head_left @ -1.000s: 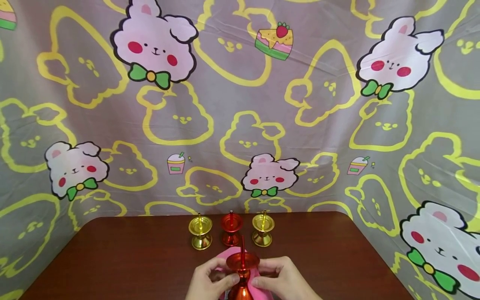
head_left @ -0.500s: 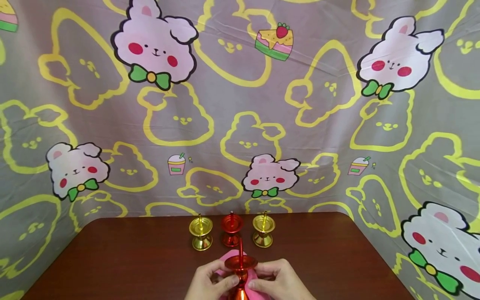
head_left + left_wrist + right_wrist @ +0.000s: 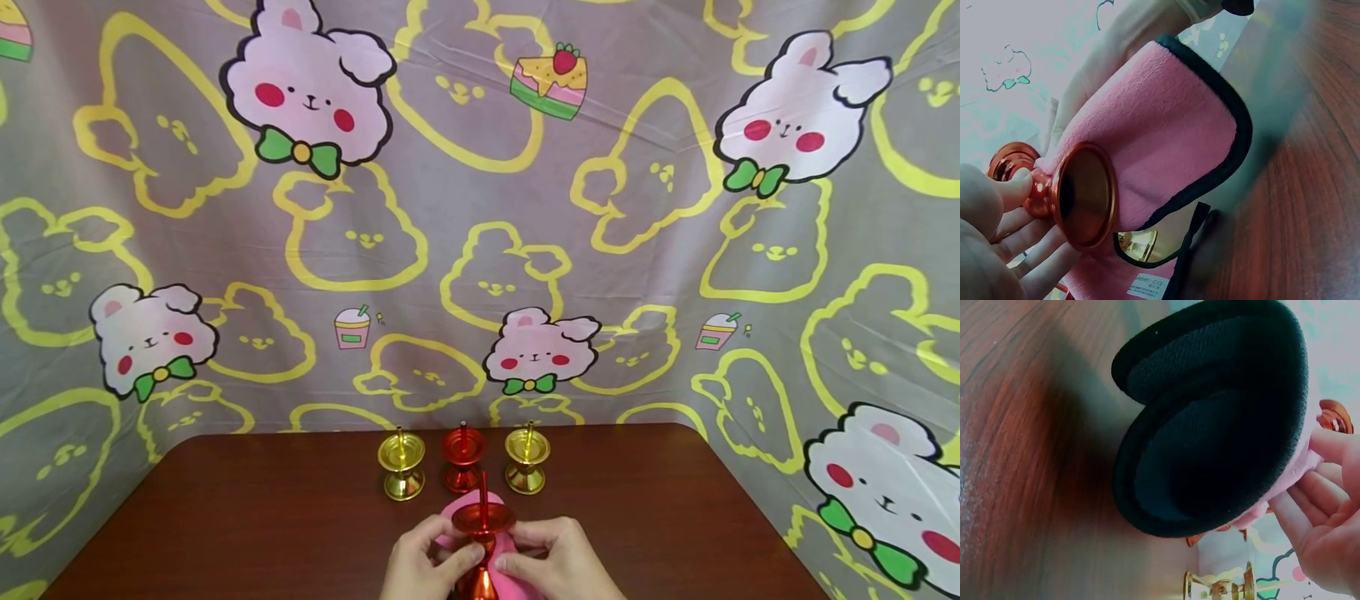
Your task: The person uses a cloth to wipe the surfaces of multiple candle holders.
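A shiny red candle holder [image 3: 483, 521] with a wide dish and a thin upright rod is held up near the front of the table. My left hand [image 3: 427, 562] grips its narrow stem, thumb on the near side; in the left wrist view the flared, hollow base [image 3: 1088, 194] faces the camera. My right hand [image 3: 562, 560] pinches a pink cloth [image 3: 1160, 131] with black edging against the holder's other side. The cloth's dark underside [image 3: 1210, 450] hangs in a curl in the right wrist view. A white label [image 3: 1147, 285] shows on its lower part.
Behind the hands, a gold candle holder [image 3: 402, 467], a smaller-looking red candle holder [image 3: 461, 458] and another gold candle holder [image 3: 527, 467] stand in a row on the brown wooden table [image 3: 285, 517]. A grey curtain [image 3: 480, 192] printed with rabbits encloses the table's back and sides.
The held candle holder dips slightly and then comes back up, with both hands shifting a little along with it. The cloth's visible edge behind it shifts too. The standing holders stay in place.
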A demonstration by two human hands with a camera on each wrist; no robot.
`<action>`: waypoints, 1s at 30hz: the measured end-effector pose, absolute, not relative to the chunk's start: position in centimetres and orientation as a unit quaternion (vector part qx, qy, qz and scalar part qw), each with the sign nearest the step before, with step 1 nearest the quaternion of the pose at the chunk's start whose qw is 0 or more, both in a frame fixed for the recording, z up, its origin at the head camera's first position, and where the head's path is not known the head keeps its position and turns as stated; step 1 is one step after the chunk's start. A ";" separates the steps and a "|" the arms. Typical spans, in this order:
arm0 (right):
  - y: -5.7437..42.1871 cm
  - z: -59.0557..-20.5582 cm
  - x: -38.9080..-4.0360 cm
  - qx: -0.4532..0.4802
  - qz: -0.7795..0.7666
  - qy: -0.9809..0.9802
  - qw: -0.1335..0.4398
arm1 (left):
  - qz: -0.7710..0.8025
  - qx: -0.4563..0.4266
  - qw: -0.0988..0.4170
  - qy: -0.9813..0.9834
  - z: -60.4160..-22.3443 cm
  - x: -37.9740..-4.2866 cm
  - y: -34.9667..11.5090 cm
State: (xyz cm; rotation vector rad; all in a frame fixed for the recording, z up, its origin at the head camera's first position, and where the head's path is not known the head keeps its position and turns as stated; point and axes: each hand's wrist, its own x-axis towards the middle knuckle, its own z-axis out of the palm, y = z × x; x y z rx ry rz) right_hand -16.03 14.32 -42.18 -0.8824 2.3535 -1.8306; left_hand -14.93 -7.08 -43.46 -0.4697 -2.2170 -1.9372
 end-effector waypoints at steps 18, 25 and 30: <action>12.3 -43.1 -15.8 -0.269 -0.457 0.829 -0.175 | -0.521 -0.076 0.258 -0.810 -45.1 -15.1 -5.3; 14.6 -42.0 -15.5 -0.226 -0.610 0.757 0.064 | -0.630 -0.186 0.151 -0.739 -44.3 -14.4 -7.1; 15.6 -41.8 -15.2 -0.260 -0.631 0.721 0.121 | -0.695 -0.161 -0.022 -0.700 -43.3 -13.8 -8.3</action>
